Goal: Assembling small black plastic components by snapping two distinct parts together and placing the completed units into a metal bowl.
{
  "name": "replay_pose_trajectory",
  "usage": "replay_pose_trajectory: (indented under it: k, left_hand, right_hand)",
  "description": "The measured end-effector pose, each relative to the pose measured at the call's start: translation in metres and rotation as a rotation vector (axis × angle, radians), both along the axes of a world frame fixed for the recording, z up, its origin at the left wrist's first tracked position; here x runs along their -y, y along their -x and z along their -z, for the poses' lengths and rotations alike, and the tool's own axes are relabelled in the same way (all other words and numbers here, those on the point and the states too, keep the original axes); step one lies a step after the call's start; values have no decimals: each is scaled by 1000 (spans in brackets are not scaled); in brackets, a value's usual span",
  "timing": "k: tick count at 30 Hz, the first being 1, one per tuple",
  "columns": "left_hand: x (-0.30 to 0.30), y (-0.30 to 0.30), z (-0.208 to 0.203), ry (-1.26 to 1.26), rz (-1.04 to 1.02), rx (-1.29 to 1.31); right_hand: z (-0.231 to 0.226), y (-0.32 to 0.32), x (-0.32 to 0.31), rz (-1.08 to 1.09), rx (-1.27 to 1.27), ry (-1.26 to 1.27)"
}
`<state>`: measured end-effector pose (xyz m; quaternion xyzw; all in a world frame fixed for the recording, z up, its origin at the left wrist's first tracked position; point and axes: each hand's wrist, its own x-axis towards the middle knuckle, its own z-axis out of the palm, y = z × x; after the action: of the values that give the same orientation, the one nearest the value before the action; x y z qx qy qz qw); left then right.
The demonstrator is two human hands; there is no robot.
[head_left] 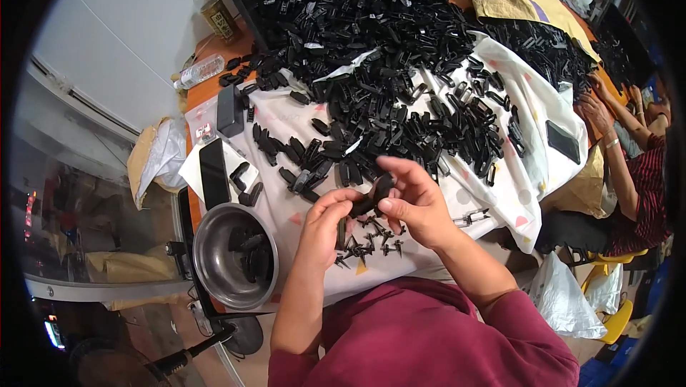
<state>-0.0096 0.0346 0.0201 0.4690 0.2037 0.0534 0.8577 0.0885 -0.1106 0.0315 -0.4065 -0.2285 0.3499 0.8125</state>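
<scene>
Close to the table's front edge, my left hand (pixel 326 224) and my right hand (pixel 420 207) meet over the cloth. Between them is a curved black plastic part (pixel 384 186), pinched by the right thumb and fingers. My left fingertips press on its lower left end; whether this is one part or two pieces fitted together, I cannot tell. Right under the hands lie several small dark spiky pieces (pixel 368 242). Just beyond spreads a heap of black plastic parts (pixel 386 94), some shaped like clips.
A steel bowl (pixel 202 262) with a few black parts stands left. Near it lie a phone (pixel 214 172) and a dark box (pixel 229 111). Two bottles, one clear (pixel 200 71) and one labelled (pixel 214 12), are behind. Another person's hand (pixel 594 112) works at right, beside another phone (pixel 563 142).
</scene>
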Motion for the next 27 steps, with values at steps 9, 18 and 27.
replay_pose_trajectory:
  k: [9,18,27]
  left_hand:
    - [16,10,-8,-358,-117,87]
    - [25,15,-30,-1105,-205,229]
    - [53,14,7,-133,-306,185]
  right_hand:
    - [2,8,12,103,483,340]
    - [-17,3,19,242,1024,302]
    - [-12,19,20,291,1180,466]
